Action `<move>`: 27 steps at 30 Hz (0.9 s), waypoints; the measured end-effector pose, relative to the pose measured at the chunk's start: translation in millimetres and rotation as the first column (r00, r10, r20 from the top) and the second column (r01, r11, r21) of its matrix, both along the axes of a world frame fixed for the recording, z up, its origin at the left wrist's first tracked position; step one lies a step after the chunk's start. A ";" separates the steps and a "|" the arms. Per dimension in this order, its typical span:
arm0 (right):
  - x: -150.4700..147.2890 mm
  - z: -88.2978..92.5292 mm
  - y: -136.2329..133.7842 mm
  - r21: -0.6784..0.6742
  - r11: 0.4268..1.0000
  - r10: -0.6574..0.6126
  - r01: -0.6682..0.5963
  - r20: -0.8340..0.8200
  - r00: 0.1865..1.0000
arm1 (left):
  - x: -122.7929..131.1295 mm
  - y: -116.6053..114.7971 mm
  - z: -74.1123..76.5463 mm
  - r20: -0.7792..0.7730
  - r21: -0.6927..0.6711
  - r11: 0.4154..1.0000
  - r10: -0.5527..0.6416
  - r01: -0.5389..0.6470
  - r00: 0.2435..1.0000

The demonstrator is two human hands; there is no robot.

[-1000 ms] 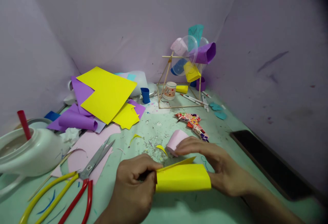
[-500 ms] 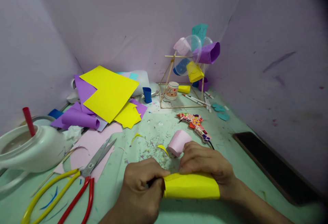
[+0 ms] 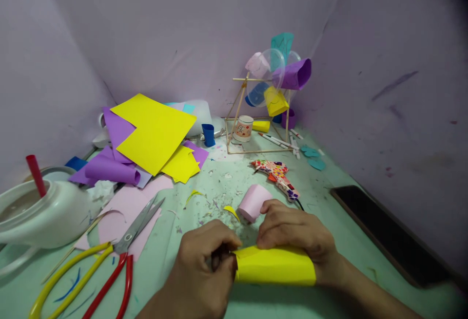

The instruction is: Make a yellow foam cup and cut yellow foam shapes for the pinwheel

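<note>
A rolled piece of yellow paper (image 3: 275,265) lies low in the middle of the green table (image 3: 204,187). My left hand (image 3: 204,265) is closed on its left end, fingers curled at the opening. My right hand (image 3: 296,231) lies over the top and right end of the roll, fingers pressed down on its upper edge. Just beyond my hands stands a small pink paper cup (image 3: 254,202). Scissors with red handles (image 3: 126,251) lie to the left of my left hand.
Yellow and purple paper sheets (image 3: 153,134) are piled at the back left. A stick-frame wheel with paper cups (image 3: 272,90) stands at the back. A white pot with a red stick (image 3: 40,212) sits at the far left. A dark tablet (image 3: 383,234) lies at the right.
The loose yellow flap has been rolled down flat. My right hand moved from beside the paper onto the top of the roll; both hands shifted slightly right and down.
</note>
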State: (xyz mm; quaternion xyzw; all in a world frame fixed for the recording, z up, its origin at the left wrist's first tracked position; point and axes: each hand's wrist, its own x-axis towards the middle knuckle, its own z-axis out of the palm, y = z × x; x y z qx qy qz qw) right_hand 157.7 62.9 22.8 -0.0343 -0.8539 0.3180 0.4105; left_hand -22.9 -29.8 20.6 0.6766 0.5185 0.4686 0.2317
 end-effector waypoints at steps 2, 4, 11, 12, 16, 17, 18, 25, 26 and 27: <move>1.7 0.3 1.4 0.015 1.000 -0.021 0.021 0.001 1.000 | -2.4 -0.1 3.0 -0.017 0.088 0.996 -0.018 0.019 1.000; 3.1 0.3 2.4 0.024 0.999 -0.033 0.033 0.006 0.999 | -3.6 -0.6 5.6 -0.047 0.180 0.982 -0.051 0.058 0.998; 1.1 0.4 0.8 0.026 1.000 0.001 -0.002 0.018 1.000 | 1.2 -1.3 -3.1 -0.075 0.326 0.945 0.043 -0.017 0.996; 0.6 0.5 0.4 0.028 1.000 0.005 -0.006 0.021 1.000 | 1.6 -1.0 -4.4 -0.078 0.336 0.942 0.045 -0.017 0.996; 0.6 0.9 -0.4 0.040 0.999 0.015 -0.017 0.036 0.999 | 0.7 -1.1 -3.2 -0.103 0.320 0.947 0.011 0.022 0.995; 0.9 1.0 -0.4 0.044 0.999 0.019 -0.021 0.039 0.999 | 0.2 -1.5 -1.5 -0.104 0.300 0.953 -0.009 0.040 0.995; 1.4 1.2 -0.3 0.048 0.999 0.021 -0.023 0.041 0.999 | -0.3 -1.8 0.4 -0.104 0.274 0.960 -0.032 0.060 0.994; 3.6 2.3 -0.4 0.081 0.996 0.016 -0.023 0.080 0.997 | -1.5 -3.0 4.4 -0.083 0.202 0.971 -0.111 0.126 0.990; 3.6 2.1 -0.6 0.084 0.996 0.013 -0.019 0.075 0.997 | -1.6 -3.1 3.8 -0.085 0.200 0.971 -0.112 0.127 0.990; 3.5 1.8 -0.8 0.087 0.996 0.012 -0.019 0.074 0.997 | -1.7 -3.1 3.2 -0.087 0.197 0.972 -0.114 0.129 0.990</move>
